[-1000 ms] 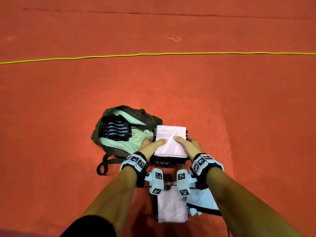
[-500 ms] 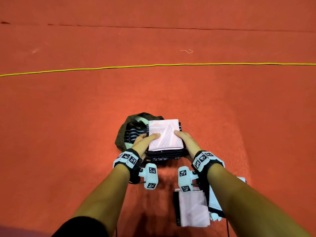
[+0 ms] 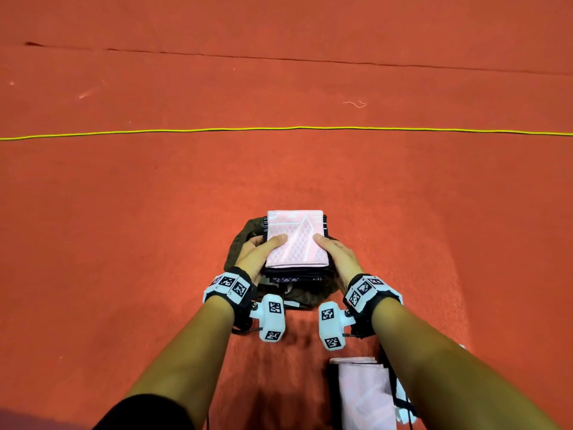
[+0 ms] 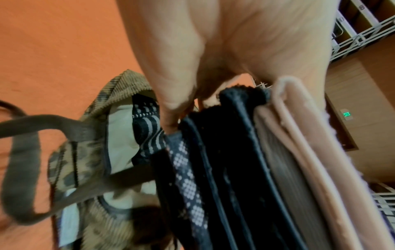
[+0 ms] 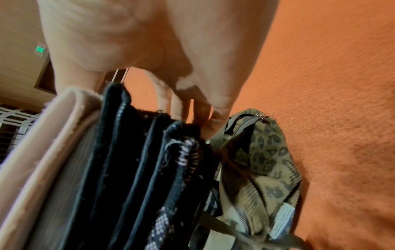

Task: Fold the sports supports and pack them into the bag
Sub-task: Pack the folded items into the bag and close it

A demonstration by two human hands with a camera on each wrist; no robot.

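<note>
folded stack of supports (image 3: 296, 243) held over the bag (image 3: 238, 243), clamped from both sides.

nearest, one more pink support (image 3: 362, 395) lies on the red floor (image 3: 124, 228) by the right forearm. beyond it, the stack is pinched by the left hand (image 3: 257, 256) and right hand (image 3: 336, 256), thumbs pressed on the pink top, fingers curled beneath. soft, light, springy layers are judged likely to splay, so opposite edges are best squeezed. beneath and just behind, the leopard-print bag gapes.
</note>
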